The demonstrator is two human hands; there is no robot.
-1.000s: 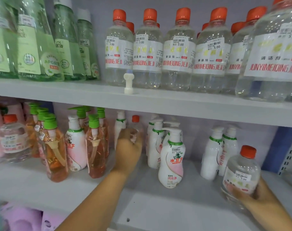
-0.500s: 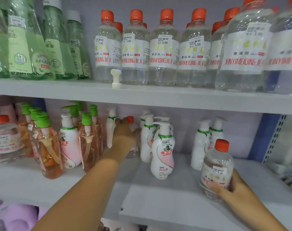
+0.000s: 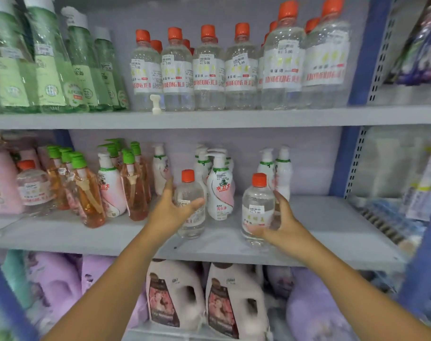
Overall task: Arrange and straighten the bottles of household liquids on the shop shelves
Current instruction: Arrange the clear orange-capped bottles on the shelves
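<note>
Two small clear bottles with orange caps stand near the front of the grey middle shelf [image 3: 332, 217]. My left hand [image 3: 171, 207] grips the left clear bottle [image 3: 192, 195] from its left side, thumb across the label. My right hand [image 3: 280, 225] holds the right clear bottle [image 3: 256, 205] from the right and from underneath. Both bottles are upright. Behind them stand white pump bottles [image 3: 219, 185] with pink and green labels.
Orange pump bottles [image 3: 89, 190] with green tops and another clear bottle [image 3: 32, 185] fill the shelf's left part. The top shelf carries a row of large orange-capped clear bottles [image 3: 207, 70] and green bottles [image 3: 49, 65]. White jugs [image 3: 175, 296] sit below. A blue upright [image 3: 342, 163] bounds the right.
My left hand drew a clear orange-capped bottle from the back of the shelf to the front. My right hand brought its bottle leftwards. The camera pulled back and tilted down.
</note>
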